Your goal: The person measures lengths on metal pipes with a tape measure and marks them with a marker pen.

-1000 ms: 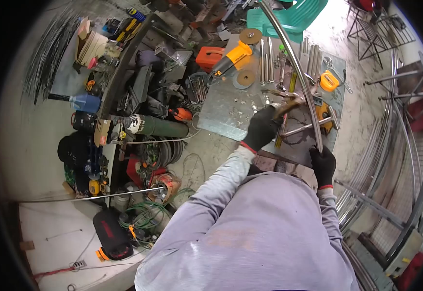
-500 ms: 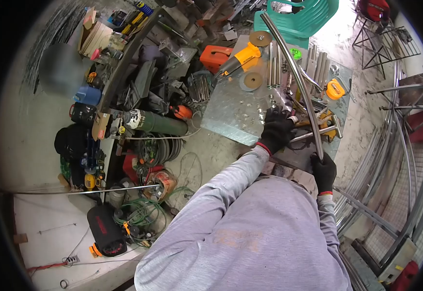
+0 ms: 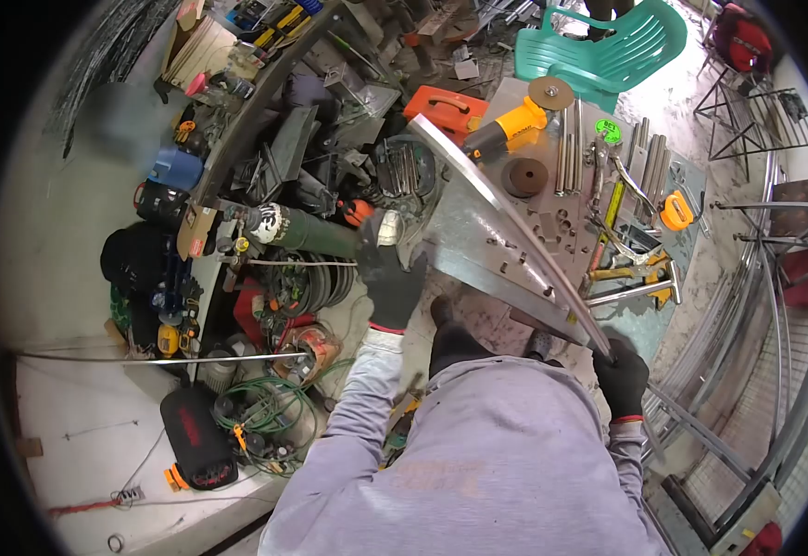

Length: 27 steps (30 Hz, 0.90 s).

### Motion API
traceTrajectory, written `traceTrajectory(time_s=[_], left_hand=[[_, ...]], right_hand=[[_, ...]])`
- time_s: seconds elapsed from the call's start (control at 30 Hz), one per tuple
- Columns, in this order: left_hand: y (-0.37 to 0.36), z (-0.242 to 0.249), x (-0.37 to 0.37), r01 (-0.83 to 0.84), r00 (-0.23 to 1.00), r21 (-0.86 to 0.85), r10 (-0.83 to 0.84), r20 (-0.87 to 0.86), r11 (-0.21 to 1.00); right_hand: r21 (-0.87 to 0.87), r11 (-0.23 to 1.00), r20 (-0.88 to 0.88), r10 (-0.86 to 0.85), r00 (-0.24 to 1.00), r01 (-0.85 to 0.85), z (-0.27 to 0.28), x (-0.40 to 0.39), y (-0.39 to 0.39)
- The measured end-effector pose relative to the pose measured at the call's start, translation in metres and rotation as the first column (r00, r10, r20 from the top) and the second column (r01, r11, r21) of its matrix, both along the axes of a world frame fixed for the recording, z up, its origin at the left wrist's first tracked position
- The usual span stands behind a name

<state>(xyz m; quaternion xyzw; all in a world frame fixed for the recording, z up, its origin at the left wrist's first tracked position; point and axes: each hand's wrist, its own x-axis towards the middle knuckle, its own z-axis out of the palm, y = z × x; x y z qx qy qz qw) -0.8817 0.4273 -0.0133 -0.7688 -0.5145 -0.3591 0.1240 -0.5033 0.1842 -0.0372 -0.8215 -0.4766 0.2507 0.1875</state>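
My right hand (image 3: 622,382), in a black glove with a red cuff, is closed around the lower end of a long shiny metal tube (image 3: 515,222). The tube slants up and left across the metal worktable (image 3: 464,222). My left hand (image 3: 393,285), gloved alike, is raised left of the table, apart from the tube. Its fingers grip a small silvery-white object (image 3: 388,228) whose kind I cannot make out. Beyond the tube lie a yellow angle grinder (image 3: 520,123), a brown disc (image 3: 524,177), short metal tubes (image 3: 569,153) and locking pliers (image 3: 636,185).
A T-shaped metal piece (image 3: 640,292) and an orange-yellow tool (image 3: 675,211) lie on the table's right side. An orange case (image 3: 446,109) and a green chair (image 3: 599,56) stand behind. A gas cylinder (image 3: 307,233) and coiled green hose (image 3: 274,408) are at left.
My left hand has moved from the tabletop out to the left, carrying the silvery-white object. The tube's far end has swung left while my right hand keeps its lower end. The view has shifted.
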Motion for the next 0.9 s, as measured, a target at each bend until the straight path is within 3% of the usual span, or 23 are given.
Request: traceTrajectory(time_s=[0.07,0.1,0.13,0.17,0.23,0.3,0.4,0.47,0.6,0.8,0.9], left_hand=[[0.028,0.017,-0.021,0.060,0.998,0.036,-0.060,0.000,0.998],[0.039,0.024,-0.031,0.115,0.988,0.003,-0.114,-0.103,0.993],[0.049,0.025,-0.041,0.166,0.966,-0.031,-0.169,-0.197,0.986],[0.064,0.019,-0.052,0.181,0.967,-0.040,-0.186,-0.172,0.983],[0.083,0.004,-0.078,0.258,0.856,-0.355,-0.383,-0.347,0.898],[0.098,-0.033,-0.104,0.313,0.847,-0.439,-0.457,-0.273,0.842],[0.094,-0.080,-0.142,0.458,0.806,-0.543,-0.586,-0.081,0.704],[0.093,-0.075,-0.146,0.413,0.843,-0.618,-0.538,-0.019,0.669],[0.089,-0.078,-0.147,0.483,0.815,-0.612,-0.578,0.052,0.626],[0.104,-0.074,-0.113,0.612,0.747,-0.466,-0.660,0.076,0.639],[0.109,-0.069,-0.099,0.587,0.749,-0.522,-0.660,0.059,0.619]], right_hand=[[0.060,0.996,0.066,0.064,0.996,-0.068,-0.007,-0.015,0.010],[0.110,0.982,0.131,0.136,0.982,-0.151,-0.008,-0.024,0.012],[0.147,0.978,0.109,0.131,0.985,-0.147,-0.006,-0.034,0.015],[0.131,0.982,0.130,0.118,0.984,-0.136,-0.007,-0.042,0.023],[0.126,0.966,0.226,0.194,0.955,-0.226,-0.006,-0.062,0.029],[0.063,0.976,0.272,0.185,0.944,-0.210,-0.008,-0.076,0.036],[0.104,0.961,0.391,0.198,0.899,-0.257,0.000,-0.102,0.049],[0.036,0.975,0.453,0.179,0.873,-0.218,-0.001,-0.113,0.049],[-0.029,1.000,0.491,0.025,0.871,-0.012,-0.008,-0.133,0.050],[0.165,0.979,0.541,-0.192,0.819,0.120,-0.030,-0.122,0.040],[0.191,0.970,0.505,-0.230,0.832,0.152,-0.035,-0.110,0.037]])
